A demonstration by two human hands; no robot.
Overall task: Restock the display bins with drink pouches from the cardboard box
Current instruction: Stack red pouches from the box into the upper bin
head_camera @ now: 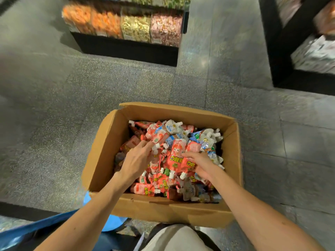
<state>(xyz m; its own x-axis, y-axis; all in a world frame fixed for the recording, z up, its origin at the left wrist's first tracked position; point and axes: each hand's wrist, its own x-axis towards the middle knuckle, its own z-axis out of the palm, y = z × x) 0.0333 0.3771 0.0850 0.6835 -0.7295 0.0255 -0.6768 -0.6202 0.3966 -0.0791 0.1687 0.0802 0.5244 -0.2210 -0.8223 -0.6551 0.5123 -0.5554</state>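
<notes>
My left hand (137, 159) grips a red pouch (158, 137) in the open cardboard box (106, 151); my right hand (198, 163) clutches a bunch of red pouches (178, 160). Display bins (136, 26) ahead, blurred, across grey floor (54, 124).

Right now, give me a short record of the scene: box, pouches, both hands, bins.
cardboard box: open, on the floor, near full
drink pouches: loose heap, red and white-blue, spouted
left hand: inside box, grips a red pouch
right hand: inside box, grips red pouches
display bins: ahead across the floor, blurred, filled
stage: gathering pouches, none lifted clear of the box
</notes>
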